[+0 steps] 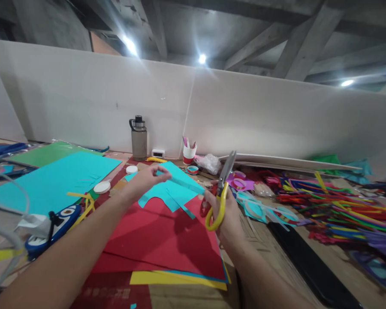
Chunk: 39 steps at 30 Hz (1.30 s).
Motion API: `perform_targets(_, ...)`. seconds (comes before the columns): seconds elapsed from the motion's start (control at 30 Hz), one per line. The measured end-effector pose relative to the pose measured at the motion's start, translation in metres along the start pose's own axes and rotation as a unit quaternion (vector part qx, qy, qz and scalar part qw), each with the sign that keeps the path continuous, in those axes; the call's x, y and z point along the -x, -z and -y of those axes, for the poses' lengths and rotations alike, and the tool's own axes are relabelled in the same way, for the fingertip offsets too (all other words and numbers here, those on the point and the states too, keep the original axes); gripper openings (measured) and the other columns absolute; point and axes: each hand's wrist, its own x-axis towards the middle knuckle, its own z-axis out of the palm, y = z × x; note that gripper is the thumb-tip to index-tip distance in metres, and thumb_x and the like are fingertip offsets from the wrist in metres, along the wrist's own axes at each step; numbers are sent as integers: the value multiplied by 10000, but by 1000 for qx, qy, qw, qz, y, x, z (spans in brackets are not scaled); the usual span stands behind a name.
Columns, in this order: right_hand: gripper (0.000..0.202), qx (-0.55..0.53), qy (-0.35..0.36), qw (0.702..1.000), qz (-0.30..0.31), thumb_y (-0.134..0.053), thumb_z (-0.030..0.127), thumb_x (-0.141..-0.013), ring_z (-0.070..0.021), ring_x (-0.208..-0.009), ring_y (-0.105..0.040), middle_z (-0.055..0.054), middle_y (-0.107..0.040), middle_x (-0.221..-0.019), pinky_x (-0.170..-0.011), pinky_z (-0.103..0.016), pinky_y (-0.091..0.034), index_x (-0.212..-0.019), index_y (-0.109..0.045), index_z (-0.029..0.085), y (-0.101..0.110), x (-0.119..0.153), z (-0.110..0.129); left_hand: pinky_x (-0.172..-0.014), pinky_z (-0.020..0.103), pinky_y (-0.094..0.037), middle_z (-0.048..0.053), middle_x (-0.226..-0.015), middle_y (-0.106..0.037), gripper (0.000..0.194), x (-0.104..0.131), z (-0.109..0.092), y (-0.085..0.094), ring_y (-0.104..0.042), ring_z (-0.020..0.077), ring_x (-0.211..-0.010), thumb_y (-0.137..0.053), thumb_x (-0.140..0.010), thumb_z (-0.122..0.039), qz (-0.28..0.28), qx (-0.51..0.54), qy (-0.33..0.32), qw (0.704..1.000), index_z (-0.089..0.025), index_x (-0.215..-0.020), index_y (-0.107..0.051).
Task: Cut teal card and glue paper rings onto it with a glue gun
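Note:
My left hand (149, 179) is closed in a pinch on one end of a narrow turquoise paper strip (187, 185). The strip slants down to the right, and its far end comes close to my right hand (227, 214); whether the fingers there touch it I cannot tell. That right hand grips a pair of scissors (224, 180) with yellow and red handles, blades pointing up and nearly together. Beneath the strip lie cut turquoise paper pieces (153, 195), one with a curved edge. They rest on red paper sheets (161, 240), with yellow paper (176, 280) showing underneath.
Large turquoise (67, 176) and green sheets lie left, near a blue device (56, 229) and cables. Behind stand a grey bottle (139, 139) and a pen cup (189, 152). To the right are colourful pipe cleaners (337, 206) and a long black case (309, 262).

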Motion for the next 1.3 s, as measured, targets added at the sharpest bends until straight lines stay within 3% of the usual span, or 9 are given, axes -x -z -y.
perform_targets(0.03, 451, -26, 1, 999, -19, -713, 321, -657, -82, -419, -463, 101, -457, -581, -382, -195, -397, -1011, -443, 249, 0, -1, 1, -632, 249, -387, 54, -898, -630, 387, -2, 3, -3, -550, 148, -763, -609, -698, -504, -35, 85, 2, 996, -166, -884, -627)
perform_targets(0.13, 474, -71, 10, 995, -64, -732, 298, -621, -93, -441, -492, 102, -465, -557, -389, -191, -410, -985, -435, 239, -2, -4, 2, -599, 243, -386, 52, -841, -617, 380, 1, 8, -30, -518, 105, -656, -638, -694, -496, -39, 265, 44, 962, -147, -838, -593)
perform_targets(0.27, 448, -96, 13, 992, -77, -723, 302, -644, -94, -449, -502, 95, -484, -566, -409, -199, -432, -978, -433, 236, -5, -2, 0, -558, 235, -364, 28, -741, -604, 378, 19, 3, -77, -507, 93, -603, -726, -650, -398, 5, 292, 53, 955, -126, -883, -606)
perform_targets(0.4, 432, -94, 8, 993, -69, -713, 311, -679, -93, -479, -521, 84, -514, -602, -425, -190, -432, -1013, -448, 236, -9, 5, -4, -610, 243, -395, 30, -770, -607, 376, 32, -6, -99, -530, 97, -647, -733, -666, -341, 2, 357, 54, 932, -122, -939, -597)
perform_targets(0.7, 452, -74, -11, 996, -57, -737, 300, -655, -78, -469, -512, 75, -529, -682, -445, -201, -431, -1022, -481, 242, -19, 11, -15, -584, 213, -384, -27, -610, -534, 266, 32, -5, -101, -505, 71, -573, -761, -633, -280, -46, 452, 62, 888, -143, -655, -534)
perform_targets(0.9, 419, -57, -18, 998, -21, -730, 325, -679, -76, -499, -515, 75, -524, -676, -472, -196, -435, -1013, -491, 246, -17, 13, -18, -578, 202, -396, -26, -591, -545, 254, 29, -5, -90, -503, 63, -550, -766, -611, -275, -36, 437, 79, 895, -138, -643, -555)
perform_targets(0.97, 401, -57, -42, 997, 1, -706, 351, -707, -79, -488, -510, 76, -525, -650, -463, -199, -432, -1027, -484, 254, -16, 12, -17, -569, 203, -395, -29, -585, -552, 256, 26, -3, -80, -507, 63, -533, -770, -599, -276, -7, 414, 102, 905, -140, -658, -562)
perform_targets(1.13, 441, -25, -57, 998, 31, -723, 375, -680, -84, -530, -538, 32, -593, -753, -473, -200, -441, -1032, -494, 242, -10, 5, -14, -511, 204, -349, -11, -535, -565, 248, 22, 1, -55, -496, 71, -487, -755, -593, -290, 142, 300, 137, 933, -130, -604, -566)
perform_targets(1.3, 491, 10, -57, 994, 90, -745, 333, -641, -70, -495, -499, 67, -513, -696, -456, -193, -434, -1055, -502, 229, -8, 6, -8, -493, 222, -325, 11, -505, -582, 187, 25, -1, -55, -497, 92, -478, -705, -600, -286, 225, 176, 137, 948, -137, -561, -598)
